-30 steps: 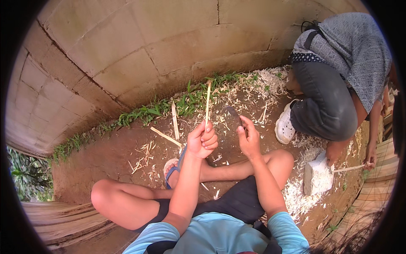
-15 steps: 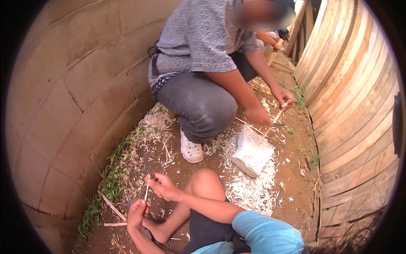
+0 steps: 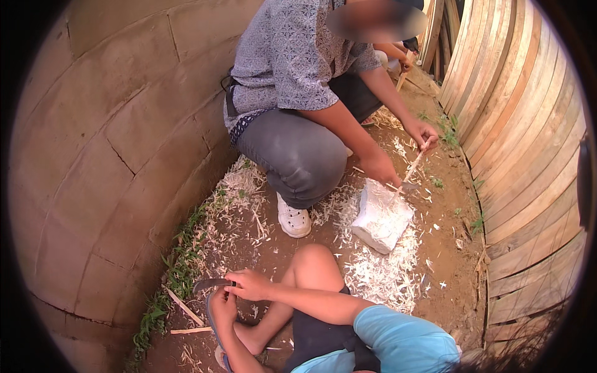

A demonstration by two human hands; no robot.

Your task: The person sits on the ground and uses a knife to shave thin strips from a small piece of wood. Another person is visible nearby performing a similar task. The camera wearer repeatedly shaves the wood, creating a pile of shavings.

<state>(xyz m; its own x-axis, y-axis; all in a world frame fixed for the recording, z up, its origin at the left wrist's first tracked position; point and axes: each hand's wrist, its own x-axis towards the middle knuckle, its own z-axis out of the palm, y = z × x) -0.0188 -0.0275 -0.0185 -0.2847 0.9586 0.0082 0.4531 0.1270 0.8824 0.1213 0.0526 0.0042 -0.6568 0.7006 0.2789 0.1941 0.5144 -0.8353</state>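
Loose wood strips (image 3: 185,307) nr L hand (image 3: 221,304)

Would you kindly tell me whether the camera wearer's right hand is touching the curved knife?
Touching. The head view shows the right hand gripping the curved knife at its handle end, with the blade extending leftward beyond the fingers.

Sits between a wall (image 3: 106,155) on the left and a fence (image 3: 528,155) on the right. Has a co-worker (image 3: 283,81) ahead, with a block (image 3: 380,219) on the ground (image 3: 451,273), shavings (image 3: 382,276) around it. Has a knife (image 3: 208,284) in the right hand (image 3: 249,285), beside the left hand (image 3: 222,306); has sticks (image 3: 185,306) further left, near grass (image 3: 151,321).
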